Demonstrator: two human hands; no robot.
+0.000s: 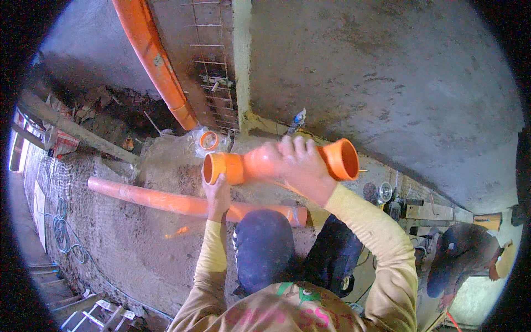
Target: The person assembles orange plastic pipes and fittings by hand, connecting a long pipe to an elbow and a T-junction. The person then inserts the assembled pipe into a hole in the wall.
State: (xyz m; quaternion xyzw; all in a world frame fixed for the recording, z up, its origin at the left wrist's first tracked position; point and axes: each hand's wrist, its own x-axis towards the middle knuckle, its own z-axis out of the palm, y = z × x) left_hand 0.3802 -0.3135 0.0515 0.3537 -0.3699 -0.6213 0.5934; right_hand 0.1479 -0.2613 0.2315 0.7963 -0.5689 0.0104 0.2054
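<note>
An orange plastic pipe fitting (255, 161) with a wide open socket at each end is held up in front of me, lying roughly crosswise. My left hand (217, 195) grips its left socket from below, thumb up against the rim. Over the top, my right hand (301, 166) wraps round the body beside the right socket, knuckles upward. Below the fitting, a long orange pipe (152, 197) lies on the dusty ground, passing behind my left wrist and in front of my knee. A short orange pipe piece (208, 140) in clear plastic wrap sits just beyond the fitting.
Another orange pipe (149, 50) slants up past a wire mesh (207, 55) at the far left. A wooden beam (83, 128) crosses beside dug-out earth. Blue cable (63, 227) lies coiled at left, above a ladder (102, 316). Another person (467, 252) bends over at right.
</note>
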